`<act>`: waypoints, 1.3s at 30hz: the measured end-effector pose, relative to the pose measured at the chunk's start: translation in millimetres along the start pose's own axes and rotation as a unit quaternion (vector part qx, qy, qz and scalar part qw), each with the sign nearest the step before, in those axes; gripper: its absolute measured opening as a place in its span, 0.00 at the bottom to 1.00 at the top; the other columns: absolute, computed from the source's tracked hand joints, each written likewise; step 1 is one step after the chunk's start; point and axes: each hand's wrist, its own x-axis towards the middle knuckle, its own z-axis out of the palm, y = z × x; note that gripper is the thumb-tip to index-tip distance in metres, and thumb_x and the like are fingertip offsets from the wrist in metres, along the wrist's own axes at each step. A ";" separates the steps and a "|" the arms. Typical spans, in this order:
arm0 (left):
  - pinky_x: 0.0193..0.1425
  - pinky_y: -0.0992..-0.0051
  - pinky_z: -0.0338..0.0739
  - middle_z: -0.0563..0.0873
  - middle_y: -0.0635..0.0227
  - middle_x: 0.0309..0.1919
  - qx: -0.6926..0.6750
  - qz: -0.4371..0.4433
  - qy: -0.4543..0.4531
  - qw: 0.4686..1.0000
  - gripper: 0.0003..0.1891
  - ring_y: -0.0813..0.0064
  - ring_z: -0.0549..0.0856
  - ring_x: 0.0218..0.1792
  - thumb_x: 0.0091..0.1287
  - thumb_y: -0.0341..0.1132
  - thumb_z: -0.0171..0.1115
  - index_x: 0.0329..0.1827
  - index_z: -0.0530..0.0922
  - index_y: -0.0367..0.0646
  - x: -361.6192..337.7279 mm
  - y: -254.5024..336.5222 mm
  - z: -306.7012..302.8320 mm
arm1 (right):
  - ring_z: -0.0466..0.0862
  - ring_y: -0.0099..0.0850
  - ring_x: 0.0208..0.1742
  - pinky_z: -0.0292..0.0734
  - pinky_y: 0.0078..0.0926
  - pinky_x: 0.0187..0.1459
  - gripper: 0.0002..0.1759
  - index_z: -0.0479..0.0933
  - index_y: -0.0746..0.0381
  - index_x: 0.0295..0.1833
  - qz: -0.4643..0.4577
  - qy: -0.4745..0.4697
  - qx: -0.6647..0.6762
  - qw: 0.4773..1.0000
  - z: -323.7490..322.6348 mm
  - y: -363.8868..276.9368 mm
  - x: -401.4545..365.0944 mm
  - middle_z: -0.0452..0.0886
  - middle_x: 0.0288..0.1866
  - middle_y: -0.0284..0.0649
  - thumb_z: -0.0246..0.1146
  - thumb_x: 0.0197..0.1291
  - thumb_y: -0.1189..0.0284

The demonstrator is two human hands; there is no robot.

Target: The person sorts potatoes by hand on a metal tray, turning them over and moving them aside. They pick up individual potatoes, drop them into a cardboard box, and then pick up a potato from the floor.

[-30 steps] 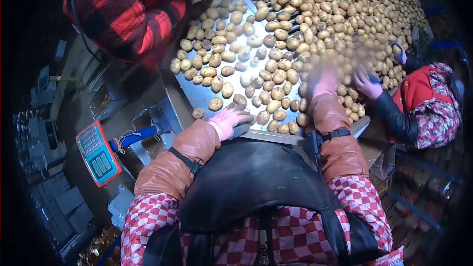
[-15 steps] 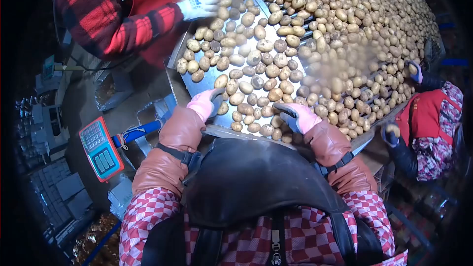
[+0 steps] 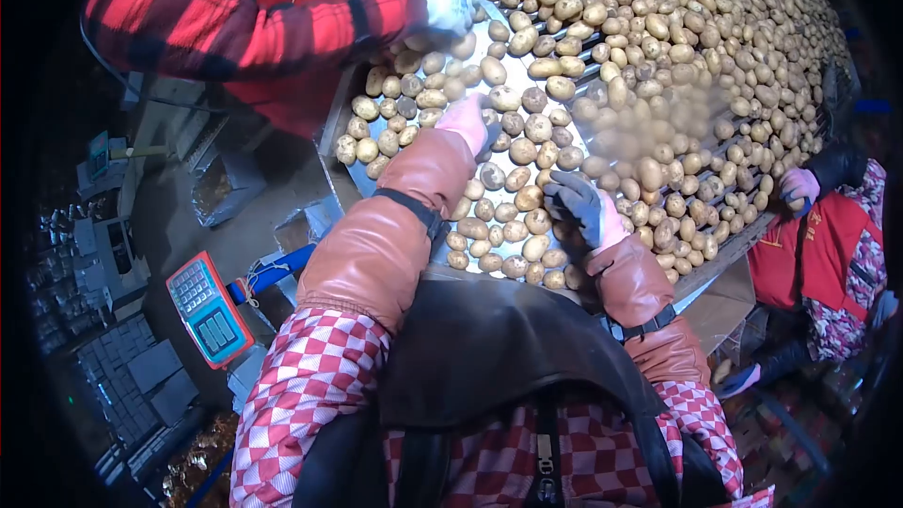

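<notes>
Potatoes (image 3: 520,150) lie loosely spread on a shiny metal tray (image 3: 513,67) in front of me. My left hand (image 3: 466,122), in a pink glove with dark grip, reaches over the middle of the tray among them. Its fingers point down and are mostly hidden behind the back of the hand, so I cannot tell whether it holds a potato. My right hand (image 3: 585,209), gloved alike, hovers at the tray's right side, its dark fingers apart and curved over the potatoes below.
A dense bed of potatoes (image 3: 696,47) lies on bars to the right and behind. Across the tray, another person's white-gloved hand (image 3: 450,9) reaches in. A person in a red vest (image 3: 814,254) works at the right. A scale display (image 3: 209,309) stands at the lower left.
My left hand has moved from the tray's near left edge forward and right over the potatoes. My right hand has lifted slightly. The white-gloved hand opposite has reached further right.
</notes>
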 end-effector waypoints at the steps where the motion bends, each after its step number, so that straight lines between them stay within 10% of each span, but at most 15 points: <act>1: 0.47 0.66 0.84 0.89 0.58 0.39 0.037 0.073 0.074 0.994 0.26 0.67 0.89 0.41 0.64 0.41 0.72 0.62 0.75 0.42 -10.5 2.5 -0.6 | 0.81 0.32 0.63 0.81 0.30 0.58 0.30 0.69 0.58 0.75 0.045 0.001 0.152 0.987 3.6 -2.3 -0.5 0.80 0.65 0.43 0.63 0.71 0.60; 4: 0.54 0.68 0.81 0.89 0.55 0.47 0.013 0.187 -0.060 0.980 0.21 0.65 0.88 0.47 0.64 0.44 0.70 0.56 0.82 0.42 -27.8 -0.6 30.2 | 0.78 0.39 0.65 0.84 0.37 0.56 0.34 0.58 0.55 0.80 0.043 -0.046 0.435 0.898 15.3 -11.2 -0.2 0.69 0.73 0.44 0.57 0.75 0.58; 6: 0.56 0.66 0.80 0.88 0.52 0.49 -0.016 0.310 0.012 0.951 0.21 0.58 0.88 0.50 0.66 0.46 0.68 0.57 0.82 0.45 -47.2 -5.5 39.2 | 0.79 0.39 0.63 0.85 0.37 0.55 0.29 0.61 0.57 0.78 -0.145 -0.125 0.235 0.953 8.2 11.2 14.8 0.70 0.70 0.45 0.55 0.76 0.65; 8: 0.62 0.61 0.76 0.86 0.50 0.53 -0.108 0.134 0.023 0.985 0.22 0.53 0.84 0.56 0.66 0.47 0.66 0.59 0.81 0.45 -24.8 11.1 13.8 | 0.80 0.37 0.59 0.85 0.33 0.53 0.23 0.66 0.61 0.73 -0.066 -0.021 0.298 0.952 12.9 25.8 28.5 0.72 0.66 0.44 0.53 0.75 0.72; 10: 0.69 0.49 0.69 0.73 0.50 0.70 0.246 0.235 0.284 0.896 0.25 0.47 0.72 0.69 0.65 0.50 0.65 0.63 0.78 0.50 -4.5 -2.4 -4.9 | 0.80 0.35 0.58 0.84 0.29 0.50 0.20 0.70 0.65 0.69 -0.211 -0.011 0.063 0.975 6.7 22.6 19.4 0.75 0.61 0.43 0.53 0.75 0.74; 11: 0.69 0.48 0.69 0.72 0.49 0.70 0.327 0.256 0.240 0.877 0.25 0.46 0.71 0.69 0.64 0.49 0.66 0.63 0.78 0.51 1.0 -32.3 11.2 | 0.82 0.32 0.53 0.84 0.24 0.46 0.17 0.72 0.67 0.65 0.016 -0.034 0.402 0.915 -1.7 17.0 15.9 0.79 0.55 0.43 0.54 0.74 0.74; 16: 0.65 0.56 0.75 0.80 0.53 0.63 0.221 0.342 -0.071 0.911 0.21 0.55 0.78 0.64 0.63 0.32 0.66 0.61 0.81 0.51 -85.7 -82.4 -5.1 | 0.79 0.28 0.32 0.75 0.22 0.28 0.19 0.75 0.61 0.53 0.134 0.024 0.447 0.884 -16.4 5.7 0.2 0.79 0.36 0.35 0.57 0.74 0.55; 20: 0.59 0.64 0.78 0.88 0.55 0.51 0.110 0.057 0.288 0.950 0.17 0.63 0.87 0.49 0.73 0.39 0.56 0.61 0.82 0.45 -55.8 -86.3 -87.7 | 0.80 0.30 0.32 0.77 0.25 0.29 0.18 0.76 0.58 0.47 0.112 0.028 0.499 0.859 -21.2 30.5 -9.3 0.78 0.35 0.35 0.57 0.74 0.53; 24: 0.69 0.60 0.75 0.83 0.52 0.62 0.318 -0.178 0.176 0.914 0.30 0.55 0.81 0.66 0.72 0.46 0.57 0.76 0.68 0.49 22.4 -84.9 -137.3 | 0.83 0.38 0.37 0.83 0.36 0.38 0.25 0.77 0.61 0.41 0.120 0.003 0.433 0.893 -6.0 13.0 -11.4 0.80 0.36 0.41 0.57 0.73 0.48; 31: 0.51 0.67 0.81 0.89 0.61 0.45 -0.338 -0.042 0.195 0.920 0.29 0.72 0.86 0.44 0.77 0.59 0.49 0.62 0.82 0.45 -75.6 -1.7 -102.1 | 0.85 0.39 0.47 0.83 0.36 0.44 0.30 0.72 0.62 0.67 0.068 -0.135 0.234 0.960 12.6 18.2 3.7 0.83 0.49 0.44 0.57 0.74 0.49; 32: 0.59 0.65 0.77 0.87 0.59 0.51 -0.339 -0.078 0.097 0.932 0.22 0.69 0.83 0.52 0.75 0.52 0.54 0.67 0.81 0.54 -20.0 -98.9 -75.5 | 0.85 0.39 0.51 0.82 0.36 0.46 0.34 0.66 0.58 0.75 0.009 -0.141 0.047 0.989 21.8 -8.5 -9.1 0.82 0.54 0.45 0.58 0.73 0.50; 33: 0.64 0.66 0.74 0.87 0.59 0.50 0.055 0.083 0.052 0.994 0.21 0.71 0.81 0.56 0.76 0.50 0.54 0.67 0.80 0.54 -25.0 -125.4 -39.8 | 0.82 0.39 0.58 0.81 0.37 0.50 0.40 0.56 0.50 0.82 0.169 -0.136 0.315 0.924 30.5 -21.6 -7.5 0.77 0.64 0.45 0.61 0.71 0.52; 35: 0.67 0.66 0.73 0.86 0.54 0.57 0.164 0.017 -0.084 0.983 0.22 0.62 0.81 0.62 0.76 0.42 0.53 0.72 0.76 0.56 -119.0 -55.8 -48.0 | 0.80 0.41 0.62 0.82 0.40 0.52 0.42 0.54 0.54 0.82 0.134 -0.170 0.323 0.921 36.9 -7.0 -4.7 0.72 0.70 0.47 0.61 0.68 0.55; 38: 0.68 0.61 0.74 0.83 0.51 0.62 -0.142 -0.123 0.140 0.972 0.24 0.54 0.81 0.64 0.74 0.37 0.52 0.74 0.74 0.60 -101.2 -104.1 -68.9 | 0.81 0.41 0.61 0.83 0.34 0.45 0.41 0.57 0.57 0.80 0.143 -0.179 0.304 0.925 37.6 11.0 -2.2 0.72 0.69 0.48 0.63 0.65 0.56; 39: 0.68 0.59 0.74 0.83 0.49 0.61 0.036 -0.153 0.172 0.972 0.27 0.52 0.81 0.63 0.73 0.36 0.49 0.76 0.69 0.60 -99.6 -102.5 -89.3 | 0.81 0.40 0.59 0.83 0.32 0.43 0.41 0.58 0.57 0.79 0.154 -0.165 0.321 0.920 38.0 1.9 -5.4 0.73 0.68 0.48 0.64 0.64 0.55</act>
